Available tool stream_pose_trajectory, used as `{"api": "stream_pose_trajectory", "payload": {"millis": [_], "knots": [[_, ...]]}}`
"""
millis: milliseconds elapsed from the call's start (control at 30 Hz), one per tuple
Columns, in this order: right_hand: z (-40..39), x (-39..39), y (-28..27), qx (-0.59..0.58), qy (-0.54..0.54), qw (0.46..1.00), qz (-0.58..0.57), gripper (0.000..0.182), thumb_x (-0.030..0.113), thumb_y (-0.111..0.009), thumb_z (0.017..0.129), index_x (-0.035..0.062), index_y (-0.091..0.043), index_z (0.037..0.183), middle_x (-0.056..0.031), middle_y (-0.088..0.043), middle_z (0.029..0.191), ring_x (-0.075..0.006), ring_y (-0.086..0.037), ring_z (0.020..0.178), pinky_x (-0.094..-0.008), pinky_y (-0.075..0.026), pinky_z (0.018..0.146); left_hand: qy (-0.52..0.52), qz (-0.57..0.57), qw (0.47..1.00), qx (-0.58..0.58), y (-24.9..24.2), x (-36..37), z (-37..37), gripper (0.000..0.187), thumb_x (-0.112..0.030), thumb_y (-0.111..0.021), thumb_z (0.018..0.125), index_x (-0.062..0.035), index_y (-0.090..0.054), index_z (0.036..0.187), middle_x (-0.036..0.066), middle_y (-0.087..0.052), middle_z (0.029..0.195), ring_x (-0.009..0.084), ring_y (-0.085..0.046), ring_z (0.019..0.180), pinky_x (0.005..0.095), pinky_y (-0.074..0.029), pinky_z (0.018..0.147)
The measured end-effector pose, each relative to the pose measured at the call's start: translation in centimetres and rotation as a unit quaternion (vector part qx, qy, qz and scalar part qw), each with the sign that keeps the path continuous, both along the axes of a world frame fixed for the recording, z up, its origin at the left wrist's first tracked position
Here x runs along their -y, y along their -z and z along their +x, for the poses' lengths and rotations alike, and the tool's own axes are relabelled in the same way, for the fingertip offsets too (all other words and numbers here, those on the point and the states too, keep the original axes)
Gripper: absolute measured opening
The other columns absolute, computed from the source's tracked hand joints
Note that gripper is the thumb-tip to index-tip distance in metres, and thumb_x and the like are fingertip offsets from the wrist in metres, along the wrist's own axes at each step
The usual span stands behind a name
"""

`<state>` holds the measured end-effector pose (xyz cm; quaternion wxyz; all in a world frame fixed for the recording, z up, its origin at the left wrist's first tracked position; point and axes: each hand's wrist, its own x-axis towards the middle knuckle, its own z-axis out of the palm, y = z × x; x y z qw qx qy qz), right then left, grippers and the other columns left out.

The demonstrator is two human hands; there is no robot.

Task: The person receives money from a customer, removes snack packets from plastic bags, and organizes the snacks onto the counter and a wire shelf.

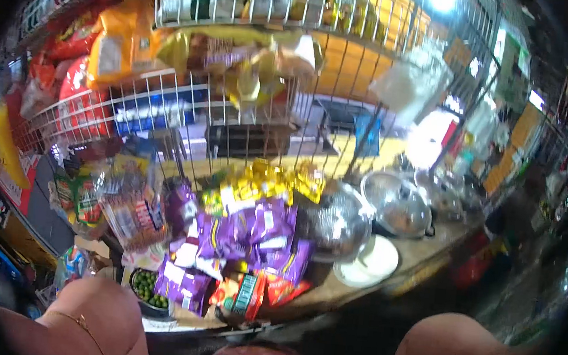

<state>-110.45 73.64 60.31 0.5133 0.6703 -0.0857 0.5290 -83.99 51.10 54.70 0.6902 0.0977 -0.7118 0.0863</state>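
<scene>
Neither of my hands shows; only my bent left arm (pixel 96 316), with a thin gold bracelet (pixel 80 322), and my bent right arm (pixel 451 344) rise at the bottom edge. Ahead of them a pile of purple packets (pixel 219 236) lies on a counter. Shiny yellow packets (pixel 257 183) are heaped behind it. At its front lie red and green packets (pixel 241 294). Close to my left arm, a dark bowl holds several small round green fruits (pixel 148 288). No thing is seen held.
White wire racks (pixel 236 110) with bagged goods, among them an orange bag (pixel 118 41), stand behind the counter. Rounded shiny metal vessels (pixel 337 222) and white discs like plates or lids (pixel 371 261) are on the right. A clear bag of sticks or snacks (pixel 131 209) stands left.
</scene>
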Motion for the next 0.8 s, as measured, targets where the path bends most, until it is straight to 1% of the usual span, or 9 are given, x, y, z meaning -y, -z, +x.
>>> {"api": "stream_pose_trajectory", "payload": {"millis": [233,400,567,600,667,700,733,767,800], "knots": [[-0.5,1.7,-0.8,0.002,-0.063,0.998,-0.022,0.034,0.013,-0.056,0.097,0.0038,-0.052,0.129,-0.0144,-0.057,0.13,-0.0273,-0.058,0.115,-0.0373,-0.053,0.09,-0.08,0.041,0.996,-0.014,0.3,-0.1,1.3,0.025,-0.012,-0.06,0.088,0.004,-0.056,0.106,0.019,-0.063,0.101,0.0312,-0.061,0.098,0.0428,-0.049,0.089],[1.4,2.1,-1.3,0.004,-0.087,0.995,-0.045,0.036,0.014,-0.055,0.098,0.0041,-0.051,0.132,-0.0143,-0.055,0.134,-0.0272,-0.057,0.117,-0.0371,-0.053,0.091,-0.081,0.01,0.994,-0.067,-1.4,-0.1,3.9,0.027,-0.011,-0.059,0.087,0.0046,-0.055,0.108,0.019,-0.062,0.102,0.0319,-0.06,0.099,0.0433,-0.049,0.091],[2.2,3.1,0.3,0.071,-0.12,0.989,-0.051,0.038,0.016,-0.053,0.1,0.0043,-0.049,0.136,-0.0141,-0.054,0.137,-0.0271,-0.057,0.119,-0.037,-0.054,0.091,-0.079,-0.006,0.993,-0.087,-2.8,-0.6,3.1,0.029,-0.01,-0.059,0.086,0.0051,-0.053,0.11,0.019,-0.061,0.103,0.0326,-0.06,0.101,0.0439,-0.048,0.094],[2.0,3.1,1.1,0.085,-0.116,0.989,-0.041,0.038,0.016,-0.053,0.1,0.0044,-0.049,0.136,-0.0141,-0.053,0.138,-0.0271,-0.056,0.119,-0.037,-0.054,0.091,-0.085,-0.004,0.993,-0.088,-2.6,-0.7,2.3,0.029,-0.01,-0.059,0.086,0.0052,-0.052,0.111,0.019,-0.061,0.104,0.0328,-0.059,0.101,0.044,-0.048,0.094],[-0.6,4.0,3.2,0.082,-0.026,0.995,0.055,0.036,0.016,-0.053,0.099,0.0034,-0.048,0.132,-0.0155,-0.052,0.133,-0.029,-0.055,0.115,-0.0385,-0.053,0.089,-0.151,0.05,0.986,-0.048,-1.2,-0.5,0.9,0.03,-0.009,-0.058,0.086,0.0054,-0.051,0.112,0.019,-0.06,0.104,0.0331,-0.059,0.102,0.0442,-0.048,0.095],[-1.7,5.3,4.7,0.108,0.023,0.992,0.066,0.032,0.016,-0.052,0.098,0.0019,-0.049,0.126,-0.0164,-0.053,0.124,-0.0282,-0.055,0.104,-0.0381,-0.052,0.082,-0.151,0.09,0.984,-0.017,-0.1,0.4,-0.3,0.031,-0.009,-0.058,0.086,0.0055,-0.051,0.112,0.019,-0.06,0.104,0.0332,-0.059,0.102,0.0443,-0.048,0.095],[-2.7,6.7,6.2,0.135,0.073,0.985,0.078,0.027,0.016,-0.052,0.097,0.0004,-0.05,0.12,-0.0173,-0.054,0.115,-0.0274,-0.055,0.094,-0.0377,-0.051,0.076,0.111,0.114,0.986,-0.052,2.2,2.3,-2.8,0.029,-0.004,-0.061,0.084,0.0025,-0.056,0.112,0.015,-0.063,0.101,0.0306,-0.06,0.1,0.0424,-0.049,0.091],[-3.7,7.8,7.6,0.159,0.123,0.975,0.09,0.024,0.015,-0.052,0.096,-0.001,-0.051,0.113,-0.0182,-0.055,0.105,-0.0266,-0.055,0.084,-0.0373,-0.05,0.07,0.063,0.201,0.977,0.043,4.1,3.7,-3.7,0.022,-0.002,-0.062,0.081,0.0039,-0.064,0.102,0.014,-0.064,0.104,0.0242,-0.061,0.101,0.0364,-0.048,0.089],[-4.3,8.4,8.5,0.19,0.142,0.962,0.134,0.019,0.014,-0.053,0.095,0.0015,-0.051,0.11,-0.0178,-0.056,0.102,-0.0249,-0.056,0.081,-0.0359,-0.05,0.068,0.072,0.265,0.953,0.126,6.1,5.2,-5.0,0.031,0.003,-0.069,0.076,0.0035,-0.063,0.106,0.014,-0.064,0.105,0.0239,-0.062,0.1,0.0349,-0.048,0.09]]}}
